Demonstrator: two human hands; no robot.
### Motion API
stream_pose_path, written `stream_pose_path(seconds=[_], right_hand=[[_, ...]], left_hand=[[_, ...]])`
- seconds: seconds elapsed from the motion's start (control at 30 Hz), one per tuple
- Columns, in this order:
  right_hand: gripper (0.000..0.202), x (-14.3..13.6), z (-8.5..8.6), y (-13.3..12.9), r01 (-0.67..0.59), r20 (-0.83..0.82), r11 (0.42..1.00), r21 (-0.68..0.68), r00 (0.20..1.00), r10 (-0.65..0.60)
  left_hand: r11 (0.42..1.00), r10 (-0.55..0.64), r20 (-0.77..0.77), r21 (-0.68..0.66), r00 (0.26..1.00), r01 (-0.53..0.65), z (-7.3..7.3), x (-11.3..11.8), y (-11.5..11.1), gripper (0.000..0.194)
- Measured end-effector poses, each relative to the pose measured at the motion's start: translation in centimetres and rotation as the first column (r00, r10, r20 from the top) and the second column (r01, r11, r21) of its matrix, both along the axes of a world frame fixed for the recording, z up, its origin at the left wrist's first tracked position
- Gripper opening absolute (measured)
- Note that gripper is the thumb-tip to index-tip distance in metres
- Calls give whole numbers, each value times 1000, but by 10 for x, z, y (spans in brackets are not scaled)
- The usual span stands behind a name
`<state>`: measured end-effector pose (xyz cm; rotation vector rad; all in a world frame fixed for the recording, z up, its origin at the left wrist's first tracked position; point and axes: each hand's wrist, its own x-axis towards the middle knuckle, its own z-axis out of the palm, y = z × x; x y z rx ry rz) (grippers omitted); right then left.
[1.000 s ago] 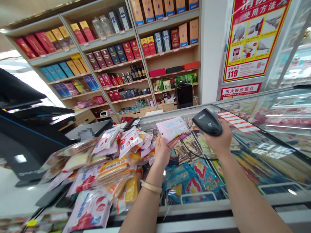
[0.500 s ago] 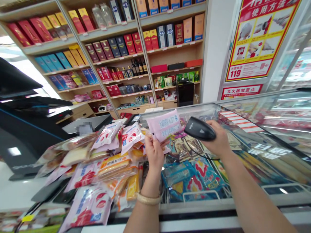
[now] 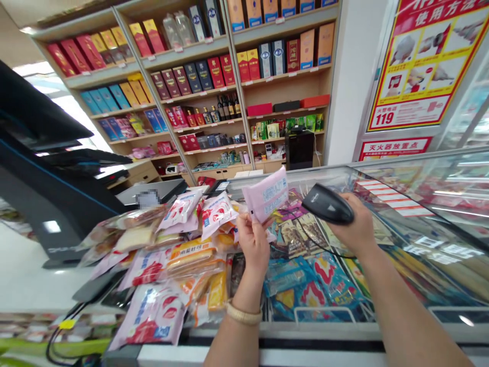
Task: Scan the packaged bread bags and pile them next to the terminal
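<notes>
Pinched by its lower edge, a pink snack packet (image 3: 266,194) stands up in my left hand (image 3: 252,239), its printed back turned toward me. My right hand (image 3: 355,224) is wrapped round a black barcode scanner (image 3: 327,205), whose nose points left at the packet with a gap between them. The scanner's cable (image 3: 311,239) runs down and behind my right hand. Left of my left hand lies a pile of packaged food: pink-and-white packets (image 3: 153,316), a yellow bread pack (image 3: 193,256) and clear-wrapped bread (image 3: 135,238).
Beneath my hands is a glass-topped case (image 3: 412,255) holding colourful snack bags (image 3: 309,280). A dark checkout terminal (image 3: 49,193) stands at the left. Behind the counter rise shelves (image 3: 191,89) of boxed goods. A red-and-yellow poster (image 3: 424,66) hangs at the right.
The whole view has shifted, so most things sit further right. The packet has turned a little in my left hand. Both hands keep their holds.
</notes>
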<state>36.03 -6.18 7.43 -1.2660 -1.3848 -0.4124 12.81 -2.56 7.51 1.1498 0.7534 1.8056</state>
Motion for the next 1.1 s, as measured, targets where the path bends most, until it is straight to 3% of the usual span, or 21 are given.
stream_pose_path(seconds=[0.23, 0.37, 0.5, 0.8, 0.97, 1.1], right_hand=[[21, 4, -5, 2, -5, 51, 997, 78, 999, 1], [21, 7, -9, 3, 14, 74, 998, 55, 997, -18], [20, 8, -12, 5, 14, 99, 998, 63, 995, -20], [20, 7, -22, 11, 1, 129, 998, 57, 992, -8], [17, 6, -23, 12, -16, 135, 997, 77, 991, 6], [15, 5, -22, 12, -22, 144, 995, 95, 989, 9]], left_hand=[[990, -85, 308, -81, 948, 115, 34, -10, -15, 25], [990, 2, 441, -125, 897, 59, 56, -31, -18, 16], [978, 107, 480, -211, 871, -4, 67, -57, -18, 10], [934, 240, 413, -346, 879, -92, 63, -89, -21, 24], [931, 248, 246, -327, 937, -161, 50, -103, -25, 39], [911, 328, 147, -311, 933, -271, 35, -114, -27, 44]])
